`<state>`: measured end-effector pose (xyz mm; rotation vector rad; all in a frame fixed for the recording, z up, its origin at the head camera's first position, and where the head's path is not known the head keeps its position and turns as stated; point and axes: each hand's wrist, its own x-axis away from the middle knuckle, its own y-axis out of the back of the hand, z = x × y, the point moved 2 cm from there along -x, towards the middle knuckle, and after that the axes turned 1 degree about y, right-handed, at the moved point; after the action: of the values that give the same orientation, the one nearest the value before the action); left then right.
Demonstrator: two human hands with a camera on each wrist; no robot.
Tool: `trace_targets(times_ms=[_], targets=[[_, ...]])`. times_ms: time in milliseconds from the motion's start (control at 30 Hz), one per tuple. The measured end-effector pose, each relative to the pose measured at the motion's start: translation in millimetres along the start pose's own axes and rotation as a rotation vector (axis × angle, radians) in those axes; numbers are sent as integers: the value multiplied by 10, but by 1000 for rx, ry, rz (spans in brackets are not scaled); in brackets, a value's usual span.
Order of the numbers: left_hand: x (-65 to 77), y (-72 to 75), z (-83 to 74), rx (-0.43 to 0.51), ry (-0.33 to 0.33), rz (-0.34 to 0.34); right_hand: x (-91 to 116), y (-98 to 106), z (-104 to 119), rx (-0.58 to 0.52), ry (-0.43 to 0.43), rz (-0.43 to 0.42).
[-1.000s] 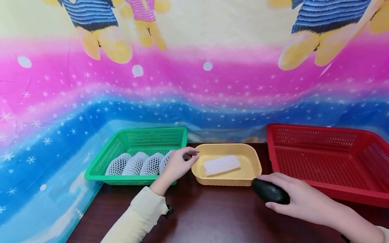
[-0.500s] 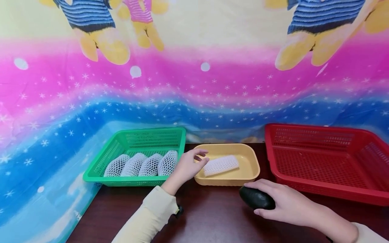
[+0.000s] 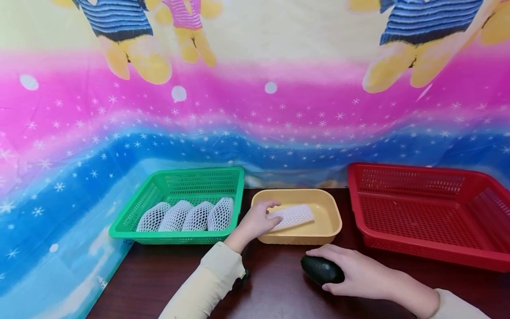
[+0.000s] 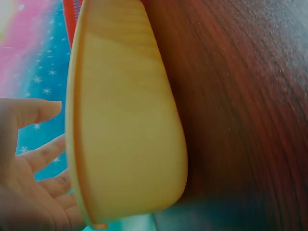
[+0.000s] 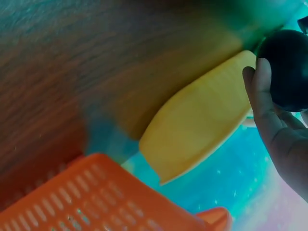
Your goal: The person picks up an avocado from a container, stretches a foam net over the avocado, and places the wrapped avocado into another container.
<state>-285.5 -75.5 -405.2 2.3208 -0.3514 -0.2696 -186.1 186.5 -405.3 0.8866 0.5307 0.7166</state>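
Note:
My right hand [image 3: 354, 274] grips a dark green, smooth oval avocado [image 3: 320, 269] over the table, in front of the yellow tray [image 3: 318, 239]. In the right wrist view the avocado [image 5: 290, 72] looks almost black, with the thumb along its side. A white foam net sleeve [image 3: 296, 215] lies flat in the tray. My left hand [image 3: 256, 221] reaches over the tray's left rim, thumb and fingers spread apart at the near end of the sleeve. The left wrist view has the left hand [image 4: 36, 178] with fingers parted beside the tray's rim, the sleeve hidden behind the tray wall [image 4: 125, 115].
To the left stands a green basket [image 3: 179, 240] with several net-wrapped oval things [image 3: 175, 216] in a row. A red basket [image 3: 418, 248] is at the right. All rest on a dark wooden table [image 3: 275, 283] against a printed cloth backdrop [image 3: 239, 110].
My left hand has moved right, from beside the green basket to over the sleeve in the tray. My right hand has carried the avocado left, away from the red basket.

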Motion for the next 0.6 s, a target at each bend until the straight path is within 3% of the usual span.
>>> trace_targets(times_ms=[300,600], targets=[[-108,-153,-3,-236,111,20,-102,-110,-45,-30,3,51],[-184,-241,12,-257,166,105,-122,-163,-88,-29,-11,71]])
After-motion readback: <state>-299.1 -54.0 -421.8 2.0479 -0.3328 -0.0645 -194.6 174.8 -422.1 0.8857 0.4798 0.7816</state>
